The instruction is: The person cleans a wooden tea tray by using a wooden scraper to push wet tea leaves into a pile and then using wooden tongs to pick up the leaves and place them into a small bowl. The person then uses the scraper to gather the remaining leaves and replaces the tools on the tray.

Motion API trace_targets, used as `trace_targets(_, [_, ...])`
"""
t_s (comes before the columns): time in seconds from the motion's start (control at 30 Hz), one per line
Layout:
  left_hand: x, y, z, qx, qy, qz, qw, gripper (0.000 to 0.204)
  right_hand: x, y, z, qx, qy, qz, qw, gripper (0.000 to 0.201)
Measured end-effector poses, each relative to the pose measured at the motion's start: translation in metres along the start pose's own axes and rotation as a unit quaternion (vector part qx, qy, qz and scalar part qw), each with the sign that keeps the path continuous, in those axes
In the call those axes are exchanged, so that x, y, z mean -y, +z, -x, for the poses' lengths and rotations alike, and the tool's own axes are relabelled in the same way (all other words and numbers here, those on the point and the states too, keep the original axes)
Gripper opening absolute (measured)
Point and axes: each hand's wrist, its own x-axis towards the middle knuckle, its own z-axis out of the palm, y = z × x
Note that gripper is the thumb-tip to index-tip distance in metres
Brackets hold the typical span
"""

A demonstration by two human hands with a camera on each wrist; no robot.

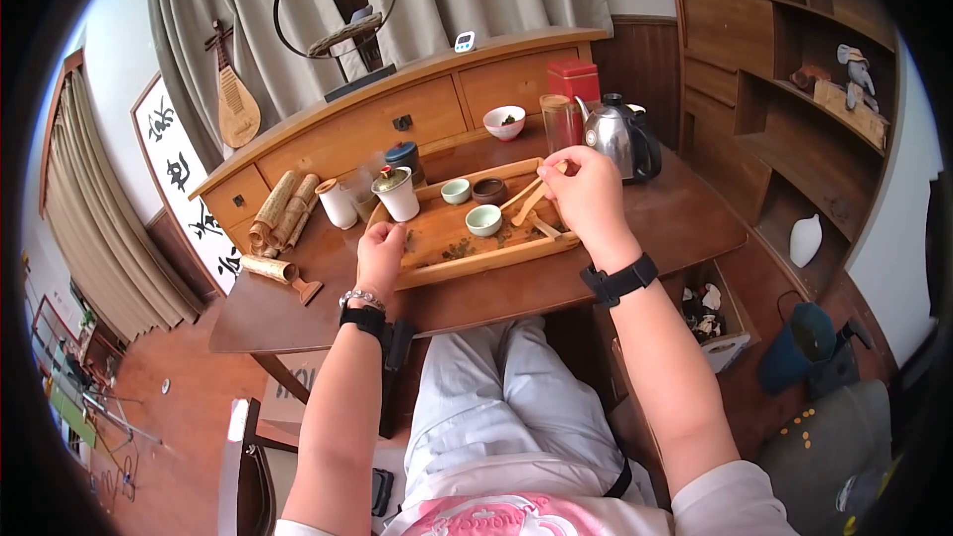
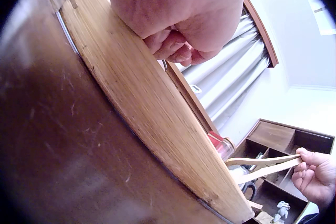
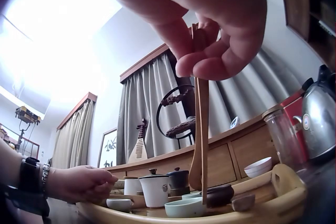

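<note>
My right hand (image 1: 586,201) pinches a pair of light wooden tongs (image 3: 205,129) near their joined end, over the right part of the wooden tea tray (image 1: 452,272). The two arms of the tongs hang downward and their tips come close to a pale green cup (image 1: 483,221). Another pale green cup (image 1: 456,191) and a dark brown cup (image 1: 489,191) stand behind it. My left hand (image 1: 380,256), fingers curled with nothing visible in them, is at the tray's left front edge. A white lidded cup (image 1: 395,195) stands just behind this hand.
A steel kettle (image 1: 617,137), a glass jar (image 1: 559,125) and a red tin (image 1: 574,81) stand behind the tray at right. A white bowl (image 1: 504,122) is at the back. On the left lie rolled bamboo mats (image 1: 283,208) beside a white pitcher (image 1: 338,204).
</note>
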Motion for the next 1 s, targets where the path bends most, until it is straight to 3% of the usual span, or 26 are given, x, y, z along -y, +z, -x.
trace_targets(0.2, [-0.002,-0.001,0.001,-0.001,-0.006,-0.010,1.000,0.026,0.007,0.000,0.003,0.021,-0.002,0.020,1.000,0.009])
trace_targets(0.53, [0.003,0.000,-0.001,-0.006,0.003,0.010,1.000,0.024,0.011,-0.006,0.000,-0.021,-0.041,0.070,0.996,0.011])
trace_targets(0.8, [-0.006,0.000,0.004,-0.001,-0.023,-0.004,1.000,0.024,0.029,-0.012,0.006,0.015,-0.040,0.073,0.996,0.011])
trace_targets(1.0, [-0.001,0.000,0.001,0.000,-0.014,0.008,1.000,0.025,0.016,-0.003,0.005,0.007,-0.061,0.093,0.994,0.015])
